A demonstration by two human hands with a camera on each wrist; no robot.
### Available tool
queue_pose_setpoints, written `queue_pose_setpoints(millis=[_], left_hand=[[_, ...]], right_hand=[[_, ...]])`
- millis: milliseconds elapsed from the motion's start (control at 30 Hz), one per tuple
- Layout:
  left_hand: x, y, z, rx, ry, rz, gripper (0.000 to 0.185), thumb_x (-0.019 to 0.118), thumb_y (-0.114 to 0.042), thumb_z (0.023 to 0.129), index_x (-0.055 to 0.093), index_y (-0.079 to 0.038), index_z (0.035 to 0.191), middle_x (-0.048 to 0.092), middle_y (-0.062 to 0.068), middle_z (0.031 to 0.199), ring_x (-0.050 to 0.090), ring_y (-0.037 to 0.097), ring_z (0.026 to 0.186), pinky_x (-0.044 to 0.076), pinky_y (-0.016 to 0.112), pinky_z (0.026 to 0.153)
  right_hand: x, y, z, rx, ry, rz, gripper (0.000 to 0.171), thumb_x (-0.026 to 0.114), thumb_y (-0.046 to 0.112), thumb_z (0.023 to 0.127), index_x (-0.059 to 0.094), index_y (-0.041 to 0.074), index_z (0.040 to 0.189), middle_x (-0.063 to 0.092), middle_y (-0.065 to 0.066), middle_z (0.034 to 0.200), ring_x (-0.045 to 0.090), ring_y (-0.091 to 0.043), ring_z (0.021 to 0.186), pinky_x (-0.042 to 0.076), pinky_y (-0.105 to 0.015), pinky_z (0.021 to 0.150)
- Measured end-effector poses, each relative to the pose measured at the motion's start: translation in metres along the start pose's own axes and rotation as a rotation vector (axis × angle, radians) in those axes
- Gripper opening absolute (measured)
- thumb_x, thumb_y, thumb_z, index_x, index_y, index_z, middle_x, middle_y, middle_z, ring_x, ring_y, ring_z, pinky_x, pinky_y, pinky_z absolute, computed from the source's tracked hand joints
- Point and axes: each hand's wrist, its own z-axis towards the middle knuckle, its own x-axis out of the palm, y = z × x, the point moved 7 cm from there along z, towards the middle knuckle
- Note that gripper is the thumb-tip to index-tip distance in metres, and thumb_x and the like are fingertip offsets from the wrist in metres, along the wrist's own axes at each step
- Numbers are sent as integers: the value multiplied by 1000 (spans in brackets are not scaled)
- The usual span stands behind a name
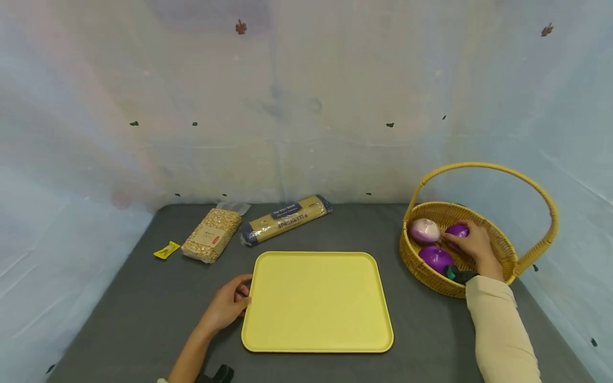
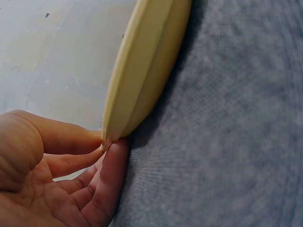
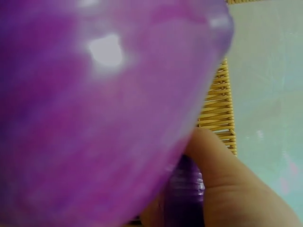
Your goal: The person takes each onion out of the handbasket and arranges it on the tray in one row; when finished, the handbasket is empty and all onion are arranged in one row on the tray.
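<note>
At the left edge of a yellow tray (image 1: 317, 302), my left hand (image 1: 227, 303) pinches the rim between thumb and fingers. The left wrist view shows that rim (image 2: 142, 71) from the side, the fingers (image 2: 111, 175) low against the grey cloth. My right hand (image 1: 471, 242) reaches into a wicker basket (image 1: 431, 274), its fingers curled round a purple onion (image 1: 457, 231). A second purple onion (image 1: 436, 258) lies beside it, and a paler pink-white onion (image 1: 424, 231) sits at the basket's left. In the right wrist view a large purple onion (image 3: 104, 104) hides most of the hand.
A bag of pale beans or kernels (image 1: 213, 234) lies back left, with a small yellow packet (image 1: 166, 250) beside it. A spaghetti pack (image 1: 287, 219) lies behind the tray. The basket's tall handle (image 1: 483, 165) arches over the right forearm's side. A pale curtain stands behind the table.
</note>
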Motion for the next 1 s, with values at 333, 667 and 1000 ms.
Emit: queue_pose_setpoints(millis=[333, 667, 1000], left_hand=[[6, 0, -2, -1, 5, -20, 47, 57, 9, 85, 47, 1, 131, 50, 11, 87, 52, 18, 63, 50, 30, 50], [-4, -1, 5, 12, -9, 5, 48, 56, 8, 85, 46, 1, 132, 50, 12, 90, 53, 18, 64, 51, 29, 52], [-1, -1, 2, 3, -2, 16, 48, 56, 9, 85, 47, 1, 131, 51, 12, 88, 54, 18, 63, 50, 29, 50]], right_hand=[[-2, -7, -4, -12, 49, -3, 76, 63, 35, 86, 28, -13, 133, 30, -43, 123, 28, -56, 113, 33, -66, 88], [-8, 15, 13, -65, 68, -47, 76, 65, 39, 84, 34, -13, 131, 39, -41, 121, 38, -55, 109, 35, -64, 88], [-17, 40, 12, -111, 102, 8, 78, 63, 39, 86, 31, -11, 135, 37, -39, 126, 39, -54, 112, 37, -63, 89]])
